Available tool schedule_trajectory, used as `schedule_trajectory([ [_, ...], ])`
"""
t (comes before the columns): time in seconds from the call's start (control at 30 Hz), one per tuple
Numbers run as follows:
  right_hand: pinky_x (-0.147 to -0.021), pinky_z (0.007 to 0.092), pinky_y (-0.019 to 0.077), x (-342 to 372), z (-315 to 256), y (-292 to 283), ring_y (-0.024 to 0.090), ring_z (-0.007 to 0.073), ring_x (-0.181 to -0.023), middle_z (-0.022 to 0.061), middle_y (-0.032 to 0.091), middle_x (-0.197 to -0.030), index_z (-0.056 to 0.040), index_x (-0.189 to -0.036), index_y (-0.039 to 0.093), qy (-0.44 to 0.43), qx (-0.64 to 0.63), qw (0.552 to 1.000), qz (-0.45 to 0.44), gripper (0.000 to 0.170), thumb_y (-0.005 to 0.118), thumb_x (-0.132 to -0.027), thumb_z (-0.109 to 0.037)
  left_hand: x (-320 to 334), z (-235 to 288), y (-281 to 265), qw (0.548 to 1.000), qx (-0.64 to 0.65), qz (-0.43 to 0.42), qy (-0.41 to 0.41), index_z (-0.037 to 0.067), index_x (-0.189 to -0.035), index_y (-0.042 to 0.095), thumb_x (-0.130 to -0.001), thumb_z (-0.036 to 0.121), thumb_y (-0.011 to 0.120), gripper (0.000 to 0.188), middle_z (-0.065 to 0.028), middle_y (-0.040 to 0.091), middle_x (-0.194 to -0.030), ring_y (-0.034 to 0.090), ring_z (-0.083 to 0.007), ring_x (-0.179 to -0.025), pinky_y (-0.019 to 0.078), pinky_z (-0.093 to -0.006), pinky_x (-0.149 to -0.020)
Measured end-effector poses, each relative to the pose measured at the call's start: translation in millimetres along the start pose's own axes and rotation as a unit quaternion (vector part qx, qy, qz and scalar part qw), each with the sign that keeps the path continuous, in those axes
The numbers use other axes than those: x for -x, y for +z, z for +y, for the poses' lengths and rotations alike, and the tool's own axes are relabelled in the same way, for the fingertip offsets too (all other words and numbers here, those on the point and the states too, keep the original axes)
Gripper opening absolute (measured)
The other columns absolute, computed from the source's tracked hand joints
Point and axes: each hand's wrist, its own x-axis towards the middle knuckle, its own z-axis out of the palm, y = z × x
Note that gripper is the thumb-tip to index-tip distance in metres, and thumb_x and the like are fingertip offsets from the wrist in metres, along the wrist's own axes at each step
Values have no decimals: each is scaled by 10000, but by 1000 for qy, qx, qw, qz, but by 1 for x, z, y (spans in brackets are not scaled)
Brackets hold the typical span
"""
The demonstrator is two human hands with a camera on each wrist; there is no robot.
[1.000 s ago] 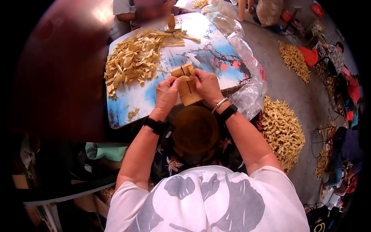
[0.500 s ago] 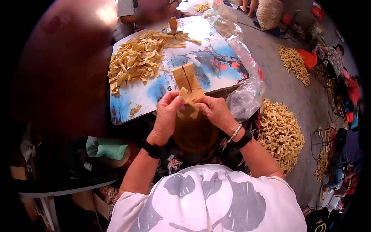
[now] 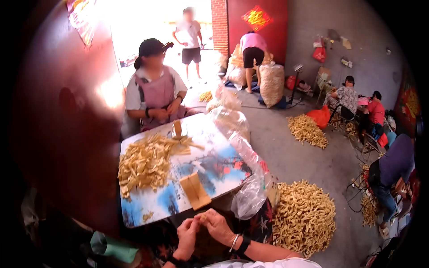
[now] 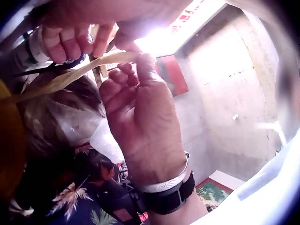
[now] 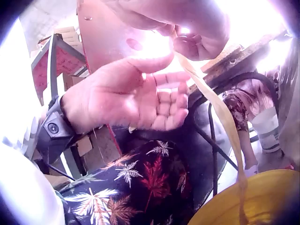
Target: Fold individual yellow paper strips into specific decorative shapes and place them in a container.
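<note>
Close together below the table's near edge, the left hand [image 3: 187, 237] and right hand [image 3: 217, 226] meet at a pale yellow strip. In the left wrist view the right hand [image 4: 145, 112] pinches the strip [image 4: 70, 79] under its thumb; the left hand's fingers lie beside it. The right wrist view has the left hand [image 5: 133, 96] at the strip's upper end with thumb extended and other fingers loosely bent, while the strip [image 5: 220, 110] hangs toward a yellow basin [image 5: 262, 194]. A slotted wooden block [image 3: 195, 191] rests on the table's near edge.
A heap of strips [image 3: 145, 163] lies on the painted table [image 3: 178, 172]; another wooden piece [image 3: 177, 129] stands at its far side. Clear plastic [image 3: 250, 196] drapes the right edge. Knotted pieces [image 3: 304, 219] are piled on the floor. A person [image 3: 154, 91] sits across.
The head view has tilted up, showing more of the room. The hands have drawn back from the wooden block toward the body and come together, still holding a strip.
</note>
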Motion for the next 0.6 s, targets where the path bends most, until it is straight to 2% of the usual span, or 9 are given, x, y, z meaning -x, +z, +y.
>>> schedule_trajectory([
  [0.1, -699, 344, 500, 6, -2, 0, 611, 308, -796, 139, 569, -897, -13, -972, 633, -26, -14, 999, -22, 189, 573, -975, -193, 2, -26, -23, 896, 268, -106, -339, 70, -1014, 639, -1001, 381, 530, 330, -87, 681, -885, 667, -204, -789, 568, -403, -786],
  [0.23, -683, 350, 496, 29, -14, 0, 596, 323, -747, 151, 577, -826, -5, -906, 587, -43, -18, 991, -123, 194, 550, -989, -175, 6, -31, -13, 838, 434, -119, -308, 14, -1072, 616, -944, 185, 629, 214, -115, 662, -967, 676, -236, -830, 570, -413, -800],
  [0.27, -675, 347, 493, 34, -14, 0, 588, 322, -727, 154, 580, -815, -1, -892, 584, -51, -19, 986, -156, 192, 552, -989, -164, 7, -31, -14, 868, 375, -141, -294, 13, -1072, 619, -939, 149, 628, 191, -109, 661, -968, 675, -223, -826, 573, -395, -778],
  [0.4, -642, 340, 502, 44, -21, -10, 591, 335, -686, 147, 602, -801, -2, -903, 579, 44, -70, 990, -114, 164, 568, -979, -147, 9, -17, -8, 966, 30, -204, -157, 21, -1122, 603, -954, 159, 598, 217, -114, 662, -870, 673, -226, -700, 559, -331, -617],
  [0.43, -648, 325, 520, 44, -9, -10, 630, 285, -709, 142, 615, -825, 0, -920, 592, -48, 73, 995, -37, 154, 572, -975, -143, 12, -8, -6, 963, -118, -213, -112, 39, -1099, 624, -951, 135, 592, 180, -92, 668, -862, 677, -212, -701, 554, -323, -610],
  [0.47, -669, 336, 526, 44, -7, -10, 631, 309, -729, 154, 621, -848, -7, -932, 594, -53, 75, 996, 1, 152, 562, -977, -149, 14, -3, -5, 938, -263, -216, -64, 58, -1077, 644, -948, 111, 585, 152, -69, 674, -855, 681, -198, -701, 549, -315, -603],
  [0.5, -691, 347, 531, 42, -7, -11, 633, 334, -750, 166, 627, -871, -14, -945, 596, -60, 77, 994, 41, 151, 551, -980, -154, 16, -1, -2, 882, -373, -159, 239, 80, -960, 685, -932, 118, 606, 92, -37, 681, -797, 671, -158, -678, 526, -295, -591],
  [0.53, -713, 358, 536, 40, -6, -12, 634, 359, -771, 178, 633, -893, -21, -958, 598, -67, 79, 991, 81, 152, 540, -983, -159, 18, 3, -1, 846, -435, -157, 265, 83, -986, 677, -892, 101, 623, 110, -68, 650, -815, 657, -209, -689, 524, -318, -589],
  [0.6, -634, 297, 540, 44, 16, -10, 629, 214, -719, 102, 641, -909, -43, -1037, 592, 203, -107, 973, 19, 189, 502, -1014, -208, 32, 24, 4, 761, -549, -149, 312, 89, -1037, 663, -813, 65, 656, 225, -129, 588, -849, 631, -310, -712, 518, -363, -584],
])
